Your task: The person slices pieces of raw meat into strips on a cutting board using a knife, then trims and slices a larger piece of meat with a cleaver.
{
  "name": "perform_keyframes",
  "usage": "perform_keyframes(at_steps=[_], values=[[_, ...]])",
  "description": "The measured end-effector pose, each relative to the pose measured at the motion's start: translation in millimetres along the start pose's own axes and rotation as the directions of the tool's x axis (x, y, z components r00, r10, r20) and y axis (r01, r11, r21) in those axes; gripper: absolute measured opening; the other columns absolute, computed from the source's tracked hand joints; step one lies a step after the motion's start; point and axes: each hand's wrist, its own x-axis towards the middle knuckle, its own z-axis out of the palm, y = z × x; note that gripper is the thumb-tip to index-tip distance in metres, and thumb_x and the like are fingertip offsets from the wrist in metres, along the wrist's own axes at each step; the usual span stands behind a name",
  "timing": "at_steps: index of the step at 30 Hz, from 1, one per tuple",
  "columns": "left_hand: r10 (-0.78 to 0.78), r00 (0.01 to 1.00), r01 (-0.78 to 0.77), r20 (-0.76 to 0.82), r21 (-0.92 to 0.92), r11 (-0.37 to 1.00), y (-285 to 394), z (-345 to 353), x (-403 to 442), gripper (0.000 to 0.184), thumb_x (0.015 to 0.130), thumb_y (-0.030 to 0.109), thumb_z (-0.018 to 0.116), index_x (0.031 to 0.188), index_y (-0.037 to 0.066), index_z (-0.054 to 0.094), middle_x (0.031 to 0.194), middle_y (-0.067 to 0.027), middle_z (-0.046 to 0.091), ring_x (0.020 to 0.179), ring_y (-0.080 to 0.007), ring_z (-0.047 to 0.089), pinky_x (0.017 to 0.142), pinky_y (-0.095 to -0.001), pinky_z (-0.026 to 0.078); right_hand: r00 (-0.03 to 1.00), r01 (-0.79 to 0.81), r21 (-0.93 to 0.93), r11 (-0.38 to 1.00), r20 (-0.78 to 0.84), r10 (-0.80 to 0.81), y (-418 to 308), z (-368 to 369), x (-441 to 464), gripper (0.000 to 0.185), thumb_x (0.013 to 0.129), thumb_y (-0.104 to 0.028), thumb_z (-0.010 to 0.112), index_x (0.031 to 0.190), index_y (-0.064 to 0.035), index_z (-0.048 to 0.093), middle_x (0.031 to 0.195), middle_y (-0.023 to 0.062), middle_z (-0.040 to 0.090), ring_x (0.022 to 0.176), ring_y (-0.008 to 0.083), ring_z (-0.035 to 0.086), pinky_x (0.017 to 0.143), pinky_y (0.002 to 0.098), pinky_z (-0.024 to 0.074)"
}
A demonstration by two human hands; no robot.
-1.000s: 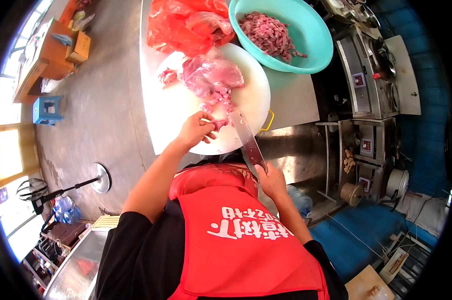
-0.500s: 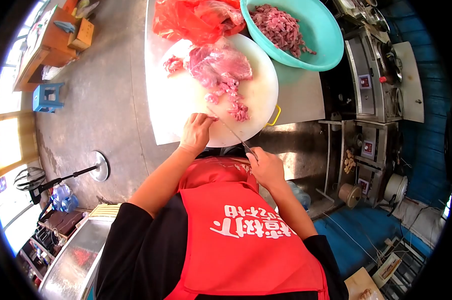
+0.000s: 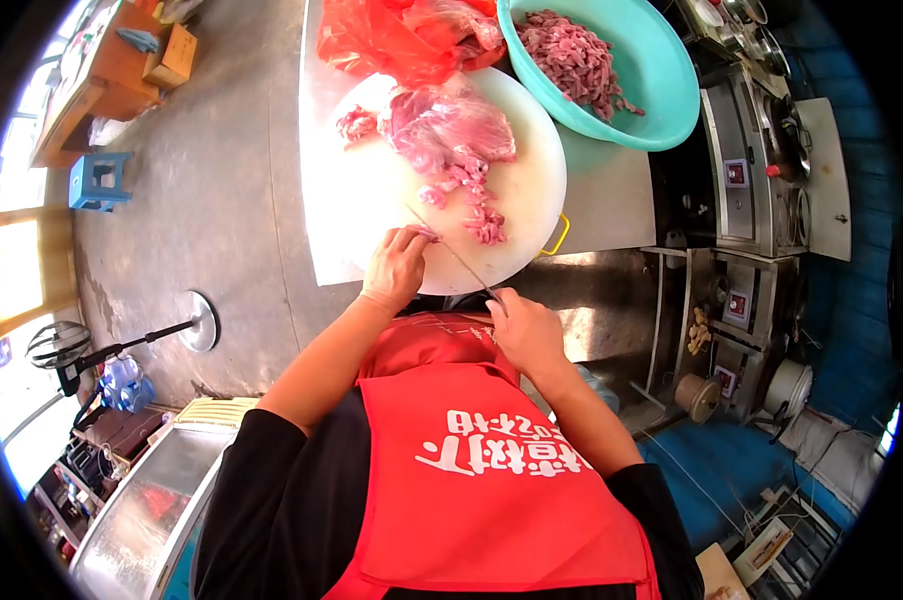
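Observation:
My right hand [image 3: 529, 328] is wrapped round the handle of a knife [image 3: 462, 263], whose thin blade slants up and left across the round white cutting board [image 3: 534, 185]. At the board's near edge, the curled fingers of my left hand [image 3: 397, 265] press on a small strip of meat [image 3: 427, 233] beside the blade. Farther up the board lies a large piece of raw meat [image 3: 452, 130], with small scraps [image 3: 486, 226] below it and another lump [image 3: 356, 124] to its left. The tip of the knife is hard to make out against the bright board.
A turquoise basin [image 3: 662, 85] holding cut meat [image 3: 577, 65] stands beyond the board at right. Next to it sits a red plastic bag [image 3: 372, 40] with more meat, on the metal table [image 3: 612, 200]. A yellow handle [image 3: 557, 236] sticks out at the board's right.
The whole view has shifted slightly right. Both hands and the knife stay in nearly the same place on the board, and the strip under my left fingers shows a little more.

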Motion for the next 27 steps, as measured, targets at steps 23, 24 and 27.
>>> perform_keyframes(at_steps=[23,24,27], values=[[-0.197,0.976,0.176,-0.093,-0.192,0.965,-14.3,-11.7,-14.5,0.018,0.083,0.000,0.069,0.100,0.006,0.071,0.111,-0.0107,0.068,0.110,-0.0344,0.064,0.098,-0.0444,0.054,0.992,-0.101,-0.064,0.993,0.066,0.105,23.8,1.8,-30.3,0.028,0.107,-0.036,0.054,0.111,-0.0103,0.064,0.093,0.0200,0.076,0.083,0.0483,0.071,0.073,0.0598,0.0555],[-0.167,0.982,0.154,-0.087,-0.143,0.978,-15.7,-8.1,-15.0,0.018,0.083,0.001,0.069,0.100,0.006,0.071,0.111,-0.0105,0.068,0.109,-0.0342,0.064,0.098,-0.0441,0.054,0.999,-0.034,-0.069,0.997,0.037,0.037,17.8,6.7,-23.1,0.027,0.107,-0.035,0.055,0.111,-0.0102,0.064,0.091,0.0187,0.076,0.080,0.0475,0.071,0.072,0.0591,0.0560],[-0.116,0.991,0.113,-0.067,-0.050,0.992,-13.0,-6.4,-9.0,0.020,0.083,0.000,0.068,0.101,0.007,0.071,0.109,-0.0102,0.068,0.107,-0.0337,0.063,0.097,-0.0436,0.053,0.997,0.072,-0.117,0.991,-0.014,-0.074,3.1,13.0,-7.1,0.025,0.107,-0.033,0.056,0.108,-0.0090,0.063,0.084,0.0187,0.074,0.076,0.0454,0.072,0.068,0.0572,0.0571]])
